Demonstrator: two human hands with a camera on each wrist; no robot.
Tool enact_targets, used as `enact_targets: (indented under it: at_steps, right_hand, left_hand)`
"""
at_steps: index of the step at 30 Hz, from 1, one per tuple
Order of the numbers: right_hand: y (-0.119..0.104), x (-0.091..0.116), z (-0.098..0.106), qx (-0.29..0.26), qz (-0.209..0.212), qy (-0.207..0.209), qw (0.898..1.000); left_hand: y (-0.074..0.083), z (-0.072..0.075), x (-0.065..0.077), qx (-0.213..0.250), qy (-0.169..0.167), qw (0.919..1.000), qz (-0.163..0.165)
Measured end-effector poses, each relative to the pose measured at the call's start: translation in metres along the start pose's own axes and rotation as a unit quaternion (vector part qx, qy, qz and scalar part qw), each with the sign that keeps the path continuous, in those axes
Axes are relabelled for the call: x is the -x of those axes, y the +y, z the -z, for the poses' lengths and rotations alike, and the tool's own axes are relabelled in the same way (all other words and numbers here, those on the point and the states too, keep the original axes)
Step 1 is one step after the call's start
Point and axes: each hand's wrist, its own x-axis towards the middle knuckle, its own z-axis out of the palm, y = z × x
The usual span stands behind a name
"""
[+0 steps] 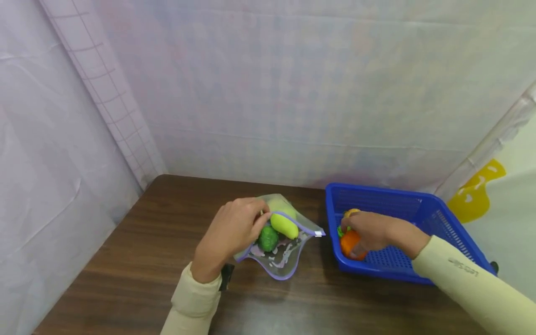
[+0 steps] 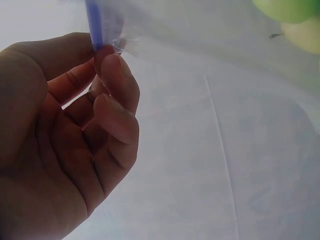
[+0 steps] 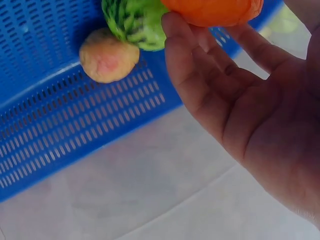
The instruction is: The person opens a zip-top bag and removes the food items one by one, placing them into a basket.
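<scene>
One dark wood-grain table [image 1: 138,251] carried the layout; on its right side we noted a blue perforated basket [image 1: 378,189], and to the left of that a clear bag [image 1: 290,264] with purple edging, its mouth gaping. Our left hand [image 1: 232,228] pinched the bag's edging between thumb and fingers, while our right hand [image 1: 374,230] reached into the basket and held an orange piece [image 1: 349,243] between thumb and fingertips. We judged two faults possible: the orange piece could slip, because the fingertips bore on a smooth, rounded surface; and the bag's mouth could sag or fold, because we saw only the left hand supporting the edging. A yellow-green fruit [image 1: 284,226] sat at the mouth beside a dark green fruit [image 1: 268,238], and we considered that a tug on the edging could roll either one out. As to appearance, the orange piece was bright, rounded and slightly glossy, and lay at the basket's left end. Next to it we identified a green item [image 3: 137,25] with dark streaks and, smaller, a tan lump [image 3: 109,56] with a pinkish patch. We could not tell the orange piece's kind, as the hand covered part of it.
</scene>
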Motion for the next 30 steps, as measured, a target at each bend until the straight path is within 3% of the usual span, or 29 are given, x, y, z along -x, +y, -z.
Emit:
enact_targets:
  at_steps: [15,30]
  right_hand:
    - [0.002,-0.014,-0.017,0.044,0.024,0.012,0.999]
    - [0.000,-0.017,-0.028,0.061,-0.003,0.005,0.998]
  left_hand:
    - [0.000,0.001,0.002,0.004,-0.007,1.0000,0.005]
    - [0.000,0.002,0.002,0.008,-0.013,0.9998,0.011]
